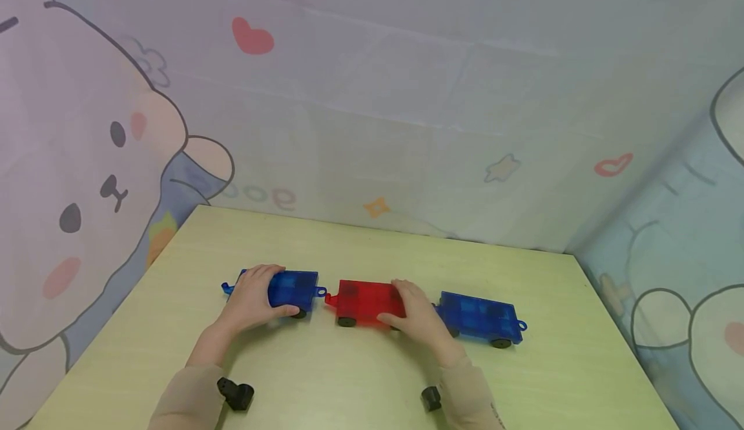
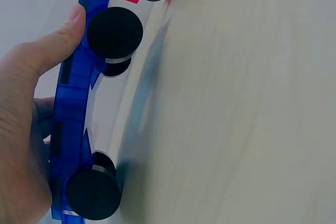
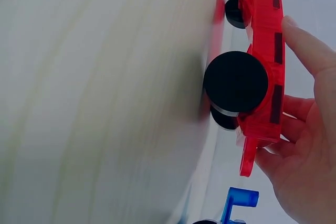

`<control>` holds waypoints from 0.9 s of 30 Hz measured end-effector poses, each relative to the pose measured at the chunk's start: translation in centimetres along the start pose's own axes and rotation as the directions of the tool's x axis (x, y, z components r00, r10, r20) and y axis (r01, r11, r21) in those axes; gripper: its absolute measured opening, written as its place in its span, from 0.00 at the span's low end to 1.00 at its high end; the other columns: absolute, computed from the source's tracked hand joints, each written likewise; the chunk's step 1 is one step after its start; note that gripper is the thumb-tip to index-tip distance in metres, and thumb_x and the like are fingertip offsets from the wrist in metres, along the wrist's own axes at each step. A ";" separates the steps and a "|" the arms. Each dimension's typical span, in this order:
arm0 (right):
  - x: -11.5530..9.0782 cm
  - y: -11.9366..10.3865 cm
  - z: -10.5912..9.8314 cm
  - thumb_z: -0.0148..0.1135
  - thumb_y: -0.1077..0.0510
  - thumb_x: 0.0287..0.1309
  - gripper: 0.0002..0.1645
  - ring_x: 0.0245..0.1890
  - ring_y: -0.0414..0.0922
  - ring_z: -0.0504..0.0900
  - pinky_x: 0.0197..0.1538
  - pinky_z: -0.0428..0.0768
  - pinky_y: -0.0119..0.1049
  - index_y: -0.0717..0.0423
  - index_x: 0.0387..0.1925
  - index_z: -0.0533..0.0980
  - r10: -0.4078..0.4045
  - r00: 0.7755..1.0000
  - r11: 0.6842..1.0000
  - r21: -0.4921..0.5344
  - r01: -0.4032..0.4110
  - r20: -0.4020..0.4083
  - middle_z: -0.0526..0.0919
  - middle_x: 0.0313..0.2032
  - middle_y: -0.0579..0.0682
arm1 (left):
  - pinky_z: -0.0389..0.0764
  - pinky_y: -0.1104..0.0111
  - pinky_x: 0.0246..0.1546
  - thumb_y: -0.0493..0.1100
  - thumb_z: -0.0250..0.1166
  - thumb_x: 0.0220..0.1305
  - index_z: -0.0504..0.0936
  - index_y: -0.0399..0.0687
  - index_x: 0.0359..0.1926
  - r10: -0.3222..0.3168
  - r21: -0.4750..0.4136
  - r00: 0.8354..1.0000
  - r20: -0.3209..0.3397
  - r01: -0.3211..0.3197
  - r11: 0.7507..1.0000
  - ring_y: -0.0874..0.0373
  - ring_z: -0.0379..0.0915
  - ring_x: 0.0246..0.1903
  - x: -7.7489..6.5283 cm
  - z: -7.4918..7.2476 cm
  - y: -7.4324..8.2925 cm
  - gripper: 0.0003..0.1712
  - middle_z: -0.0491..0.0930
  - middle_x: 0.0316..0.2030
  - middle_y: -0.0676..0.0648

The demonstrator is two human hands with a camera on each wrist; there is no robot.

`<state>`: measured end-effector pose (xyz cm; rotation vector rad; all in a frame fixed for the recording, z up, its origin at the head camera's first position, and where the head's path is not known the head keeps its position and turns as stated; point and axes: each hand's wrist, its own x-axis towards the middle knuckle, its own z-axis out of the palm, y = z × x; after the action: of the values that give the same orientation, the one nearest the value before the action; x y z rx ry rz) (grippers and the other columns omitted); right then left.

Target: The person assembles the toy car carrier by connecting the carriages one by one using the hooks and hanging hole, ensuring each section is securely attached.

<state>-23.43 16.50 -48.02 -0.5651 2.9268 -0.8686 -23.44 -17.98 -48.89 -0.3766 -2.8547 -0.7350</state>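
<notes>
Three flat, see-through toy train cars with black wheels stand in a row across the table. My left hand [image 1: 254, 297] grips the left blue car [image 1: 296, 288] from above, the thumb on its near side and the other fingers over its far side. In the middle, the red car [image 1: 363, 301] is held by my right hand [image 1: 420, 317] around its right end, thumb along the near edge. The blue car's ring and the red car's hook [image 1: 330, 300] lie close together. A second blue car [image 1: 479, 317] stands untouched to the right of the right hand, its ring pointing right.
The pale wooden table [image 1: 349, 378] ends at the back against a printed cloth [image 1: 372, 126] with hearts and cartoon animals. Black devices [image 1: 237, 394] are worn at both wrists, over beige sleeves [image 1: 194, 394].
</notes>
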 end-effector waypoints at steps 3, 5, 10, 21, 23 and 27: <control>0.0 0.0 0.1 0.68 0.44 0.57 0.46 0.69 0.60 0.65 0.69 0.66 0.56 0.65 0.68 0.63 -0.010 1.000 1.000 -0.007 0.010 -0.001 0.68 0.67 0.62 | 0.58 0.37 0.67 0.67 0.73 0.45 0.71 0.39 0.64 0.005 -0.003 1.000 0.000 -0.005 1.000 0.34 0.61 0.65 0.0 0.1 0.1 0.52 0.72 0.63 0.34; 0.1 0.0 0.2 0.67 0.43 0.57 0.46 0.69 0.60 0.65 0.70 0.66 0.55 0.65 0.68 0.63 -0.012 1.000 1.000 -0.009 0.012 -0.004 0.68 0.67 0.62 | 0.58 0.37 0.67 0.67 0.73 0.45 0.71 0.39 0.64 0.007 -0.003 1.000 -0.001 -0.007 1.000 0.34 0.61 0.65 -0.1 0.1 0.2 0.52 0.72 0.62 0.34; 0.1 -0.1 0.3 0.67 0.44 0.57 0.46 0.69 0.60 0.65 0.70 0.66 0.55 0.65 0.68 0.63 -0.020 1.000 1.000 -0.004 0.020 -0.007 0.68 0.67 0.62 | 0.58 0.37 0.67 0.67 0.73 0.45 0.71 0.38 0.63 0.015 -0.002 1.000 -0.004 -0.015 1.000 0.34 0.62 0.65 0.0 0.2 0.4 0.52 0.72 0.62 0.34; 0.3 -0.3 0.6 0.67 0.43 0.57 0.46 0.70 0.60 0.64 0.70 0.65 0.55 0.64 0.69 0.63 0.000 1.000 1.000 -0.004 0.000 -0.005 0.67 0.68 0.62 | 0.58 0.38 0.67 0.67 0.74 0.44 0.72 0.38 0.63 0.016 0.019 1.000 -0.012 -0.016 1.000 0.35 0.63 0.64 -0.1 0.2 0.5 0.52 0.73 0.61 0.34; 0.3 -0.3 0.6 0.67 0.43 0.57 0.46 0.70 0.60 0.64 0.70 0.65 0.55 0.65 0.69 0.63 -0.007 1.000 1.000 -0.001 0.007 -0.007 0.67 0.68 0.62 | 0.58 0.38 0.67 0.67 0.74 0.43 0.72 0.38 0.63 0.014 0.028 1.000 -0.014 -0.014 1.000 0.35 0.63 0.64 -0.1 0.2 0.4 0.52 0.74 0.61 0.35; 0.2 -0.4 0.6 0.67 0.43 0.57 0.46 0.70 0.60 0.63 0.71 0.64 0.55 0.65 0.69 0.63 -0.008 1.000 1.000 0.008 0.008 -0.012 0.67 0.68 0.62 | 0.58 0.39 0.67 0.68 0.74 0.43 0.72 0.39 0.63 0.010 0.040 1.000 -0.010 -0.010 0.999 0.35 0.63 0.64 -0.1 0.2 0.4 0.53 0.74 0.61 0.35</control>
<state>-23.43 15.80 -48.34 -0.5735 2.9318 -0.8879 -23.26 -17.57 -48.95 -0.3798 -2.8512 -0.6743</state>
